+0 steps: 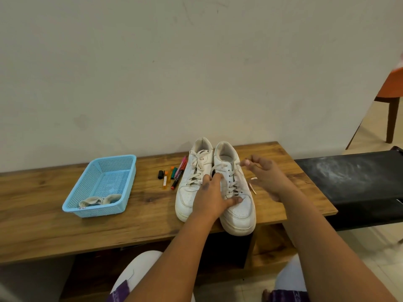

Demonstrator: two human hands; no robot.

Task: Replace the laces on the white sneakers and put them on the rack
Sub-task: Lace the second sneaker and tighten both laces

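Plain cream wall behind, and below it a low wooden bench where I am working. Two white sneakers stand side by side on it, touching, toes toward me. My left hand rests on them, fingers spread across the lacing and thumb pressing the toe side of the right-hand sneaker to pin it down. My right hand pinches the end of that shoe's lace near the top eyelets between thumb and fingertip, its other fingers loosely curled.

I judge the step to be drawing the old lace out of the right-hand shoe. To do it well I would keep the left hand bearing down so the shoe does not slide off the bench edge, which its toe already overhangs, and pull each crossing free in turn, not yanking the whole length. The left-hand sneaker looks fully laced.

By count: two sneakers; one blue basket well to the left, holding what seem to be pale rolled laces, number unclear; several markers just left of the shoes, roughly five, too bunched to be certain; two small pale sticks just right of them. I see a dark shelf at right, possibly the rack.
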